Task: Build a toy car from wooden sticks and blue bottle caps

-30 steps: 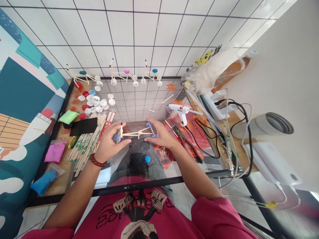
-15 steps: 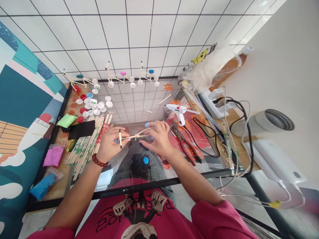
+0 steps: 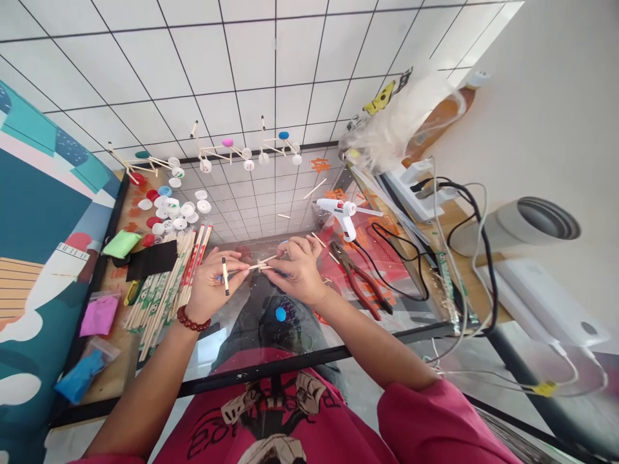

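Note:
A small frame of glued wooden sticks (image 3: 262, 265) is held between my two hands above the glass table. My left hand (image 3: 211, 283), with a beaded bracelet at the wrist, pinches its left end. Across those fingers stands a short stick with black ends (image 3: 225, 277), seemingly part of the frame. My right hand (image 3: 300, 269) grips the frame's right end between thumb and fingers, which cover part of it. Below the hands is a round blue clay piece (image 3: 281, 314). Just left of my left hand lies a bundle of chopsticks (image 3: 167, 293), some in printed paper wrappers.
Right of my hands are a white glue gun (image 3: 342, 216) and red-handled pliers (image 3: 360, 277). Along the back stand several stick bicycle models (image 3: 217, 153) with bottle-cap wheels. Loose bottle caps (image 3: 186, 209) and clay packets (image 3: 100, 314) lie left. Cables (image 3: 483, 258) run along the right.
The view has shifted slightly. My right hand has closed in on the frame, its thumb and fingers now nearer the middle joint. My left hand keeps its pinch.

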The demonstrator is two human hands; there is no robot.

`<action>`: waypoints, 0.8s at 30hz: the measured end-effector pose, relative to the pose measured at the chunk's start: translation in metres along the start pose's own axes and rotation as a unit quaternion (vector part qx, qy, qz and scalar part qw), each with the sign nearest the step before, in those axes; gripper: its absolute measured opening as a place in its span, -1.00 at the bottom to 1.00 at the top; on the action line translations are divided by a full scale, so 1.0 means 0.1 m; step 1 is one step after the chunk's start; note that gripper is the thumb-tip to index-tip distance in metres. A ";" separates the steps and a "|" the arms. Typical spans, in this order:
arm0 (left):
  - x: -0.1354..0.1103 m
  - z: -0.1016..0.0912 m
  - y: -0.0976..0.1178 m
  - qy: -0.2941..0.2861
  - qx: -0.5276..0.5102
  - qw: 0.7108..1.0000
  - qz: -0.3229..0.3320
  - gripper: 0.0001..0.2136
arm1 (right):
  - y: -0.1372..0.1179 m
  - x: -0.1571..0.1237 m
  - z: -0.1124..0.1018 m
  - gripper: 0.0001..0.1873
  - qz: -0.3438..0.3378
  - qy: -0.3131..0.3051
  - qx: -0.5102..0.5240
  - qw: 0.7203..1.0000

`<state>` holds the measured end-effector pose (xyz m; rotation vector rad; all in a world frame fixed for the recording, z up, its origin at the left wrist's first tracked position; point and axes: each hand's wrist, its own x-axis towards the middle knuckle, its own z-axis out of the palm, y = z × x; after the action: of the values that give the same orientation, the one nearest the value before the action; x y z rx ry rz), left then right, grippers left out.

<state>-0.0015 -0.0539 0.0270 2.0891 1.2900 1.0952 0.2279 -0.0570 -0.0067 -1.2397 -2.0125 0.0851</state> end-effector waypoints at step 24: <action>0.17 -0.01 0.14 -0.061 0.049 0.997 0.008 -0.89 | -0.01 0.06 0.04 -0.89 0.062 -0.052 0.029 0.996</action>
<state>0.0099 -0.0454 0.0441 2.2041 1.2949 0.9118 0.2230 -0.0512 -0.0055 -1.3461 -2.0050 0.2716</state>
